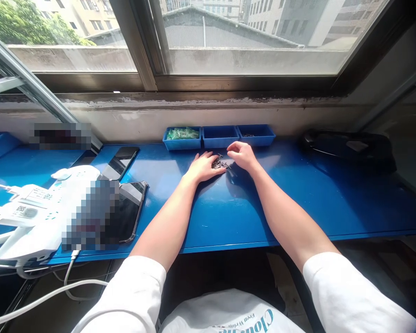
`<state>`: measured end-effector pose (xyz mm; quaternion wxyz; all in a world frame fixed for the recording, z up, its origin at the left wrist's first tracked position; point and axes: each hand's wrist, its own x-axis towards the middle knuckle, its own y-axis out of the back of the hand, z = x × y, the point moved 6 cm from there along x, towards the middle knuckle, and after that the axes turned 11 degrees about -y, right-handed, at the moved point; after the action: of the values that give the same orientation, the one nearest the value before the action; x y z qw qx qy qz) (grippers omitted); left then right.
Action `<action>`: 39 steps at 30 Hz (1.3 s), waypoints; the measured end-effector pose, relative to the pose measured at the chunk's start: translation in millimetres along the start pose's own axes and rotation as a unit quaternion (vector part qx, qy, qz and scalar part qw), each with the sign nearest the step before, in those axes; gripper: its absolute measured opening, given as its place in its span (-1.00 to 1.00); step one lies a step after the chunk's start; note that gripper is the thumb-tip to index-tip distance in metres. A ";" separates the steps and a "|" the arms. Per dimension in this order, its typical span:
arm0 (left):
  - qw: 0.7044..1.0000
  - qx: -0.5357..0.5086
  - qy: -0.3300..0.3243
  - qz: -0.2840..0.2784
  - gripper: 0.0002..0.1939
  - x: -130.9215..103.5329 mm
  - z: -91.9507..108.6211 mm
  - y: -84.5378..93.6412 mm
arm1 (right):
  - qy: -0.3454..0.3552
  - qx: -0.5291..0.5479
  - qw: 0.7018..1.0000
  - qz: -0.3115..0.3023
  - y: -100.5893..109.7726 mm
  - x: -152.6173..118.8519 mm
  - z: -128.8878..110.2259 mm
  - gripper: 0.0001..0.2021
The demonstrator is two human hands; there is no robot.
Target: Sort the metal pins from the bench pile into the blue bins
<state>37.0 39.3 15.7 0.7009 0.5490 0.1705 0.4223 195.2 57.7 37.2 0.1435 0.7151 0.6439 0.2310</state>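
Observation:
A small pile of dark metal screws or pins (220,163) lies on the blue table. My left hand (204,167) rests palm down beside the pile, fingers spread, its thumb along the near side. Just right of the pile is my right hand (241,155), its fingers curled together; anything between the fingertips is too small to make out. Behind the hands stand three blue bins in a row: the left bin (182,145) holds green-and-clear packets, the middle bin (222,142) shows a bare bottom, and the right bin (260,140) has some small dark pieces in it.
A white power strip (60,203) with plugs and cables covers the left side. Near it lie a phone (123,159) and a dark tablet-like device (131,208). A black case (350,148) sits at the right, and a window (256,41) rises behind the table (225,222).

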 end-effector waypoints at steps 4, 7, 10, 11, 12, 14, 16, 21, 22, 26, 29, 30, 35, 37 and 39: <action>1.000 -0.004 0.001 0.019 -0.44 1.5 -1.8 -0.3 | 0.001 -0.144 0.982 -0.120 -0.6 -8.9 1.1 -0.88; 1.000 -0.001 -0.005 0.029 -0.50 2.7 -1.7 -0.5 | 0.018 -0.183 0.974 -0.134 -4.8 -10.6 1.7 -0.90; 0.999 0.002 -0.013 0.042 -0.54 3.5 1.1 0.3 | 0.050 -0.210 0.971 -0.106 -9.5 -6.9 3.7 -0.89; 0.999 0.003 -0.015 0.047 -0.56 3.7 2.4 0.6 | 0.060 -0.222 0.969 -0.091 -10.7 -5.3 4.9 -0.88; 0.999 0.003 -0.015 0.052 -0.58 3.8 3.6 1.0 | 0.068 -0.235 0.967 -0.077 -12.3 -3.9 6.2 -0.87; 0.998 0.000 -0.014 0.060 -0.61 4.2 5.4 1.4 | 0.080 -0.263 0.960 -0.055 -16.7 -2.5 8.0 -0.85; 0.998 -0.011 -0.012 0.064 -0.60 4.5 6.3 1.6 | 0.089 -0.289 0.952 -0.049 -23.6 -3.1 7.9 -0.83; 0.995 -0.061 -0.017 0.081 -0.53 4.1 4.5 5.7 | 0.095 -0.318 0.941 -0.060 -38.6 -7.8 3.5 -0.82; 0.993 -0.067 -0.021 0.090 -0.53 4.0 4.3 7.3 | 0.093 -0.315 0.943 -0.059 -39.2 -8.1 3.0 -0.82; 0.985 -0.081 -0.052 0.140 -0.66 3.9 5.7 14.4 | 0.100 -0.260 0.960 -0.034 -32.8 -8.1 -2.1 -0.83; 0.978 -0.089 -0.078 0.174 -0.78 4.8 6.8 18.2 | 0.126 -0.174 0.976 -0.038 -28.2 -11.6 -10.6 -0.85; 0.975 -0.090 -0.084 0.185 -0.81 4.9 6.6 19.6 | 0.128 -0.141 0.981 -0.044 -27.2 -13.1 -13.0 -0.86; 0.967 -0.093 -0.091 0.218 -0.87 4.7 5.2 24.3 | 0.091 0.007 0.995 -0.039 -23.9 -14.4 -14.4 -0.87; 0.968 -0.097 -0.094 0.212 -0.86 4.8 6.1 24.2 | 0.076 0.046 0.996 -0.026 -23.3 -12.8 -12.5 -0.87; 0.969 -0.092 -0.092 0.211 -0.86 4.8 6.7 24.4 | 0.063 0.080 0.995 -0.021 -22.7 -11.3 -11.1 -0.86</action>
<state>34.7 39.8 41.3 0.6560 0.5419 -0.0541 0.5227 169.4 48.4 33.6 0.0498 0.6948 0.6828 0.2206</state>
